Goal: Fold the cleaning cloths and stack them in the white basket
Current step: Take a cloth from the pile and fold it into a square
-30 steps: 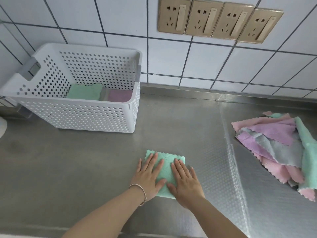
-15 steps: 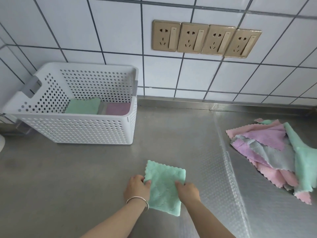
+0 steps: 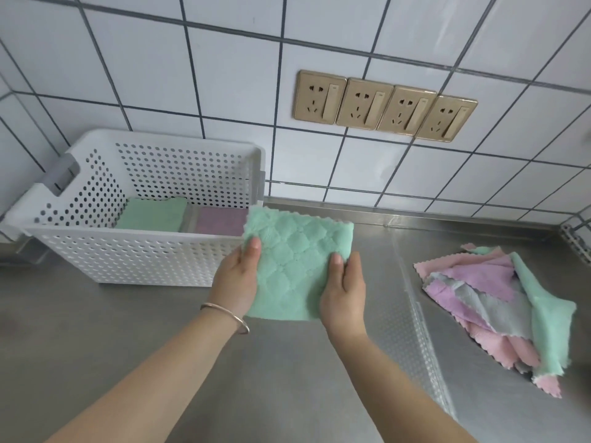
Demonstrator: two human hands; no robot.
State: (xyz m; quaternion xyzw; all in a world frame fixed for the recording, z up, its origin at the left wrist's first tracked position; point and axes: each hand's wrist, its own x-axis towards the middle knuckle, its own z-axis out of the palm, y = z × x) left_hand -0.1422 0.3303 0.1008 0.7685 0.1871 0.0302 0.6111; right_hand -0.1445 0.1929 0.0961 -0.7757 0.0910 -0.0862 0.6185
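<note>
1. White square wall tiles [image 3: 224, 75] with dark grout lines back a brushed stainless-steel counter [image 3: 96, 346] that fills the lower half of the view.
2. Four gold-coloured wall sockets with rocker switches [image 3: 385, 106] sit in a row on the tiles at about 1 o'clock from the centre of the view.
3. At 10 o'clock stands the white perforated plastic basket [image 3: 134, 251], rectangular, with a grey handle cut-out on its left end, set against the wall.
4. Inside it lie a folded mint-green cloth [image 3: 153, 215] on the left and a folded mauve cloth [image 3: 220, 220] on the right, side by side on the basket floor.
5. A folded mint-green quilted microfibre cloth [image 3: 294, 266] with a scalloped edge is held in the air near the centre, above the counter; its upper left corner overlaps the basket's near right corner in the view.
6. The left hand [image 3: 236, 282] grips the cloth's left edge, thumb on top and the other fingers hidden beneath.
7. A thin metal bangle [image 3: 227, 316] circles the left wrist.
8. The right hand [image 3: 345, 289] grips the cloth's right edge likewise, thumb pressed on the upper face.
9. At 3 to 4 o'clock a loose heap of unfolded pink, mauve, grey and mint-green cloths [image 3: 492, 298] lies on the counter's dimpled draining section, well apart from the hands.
</note>
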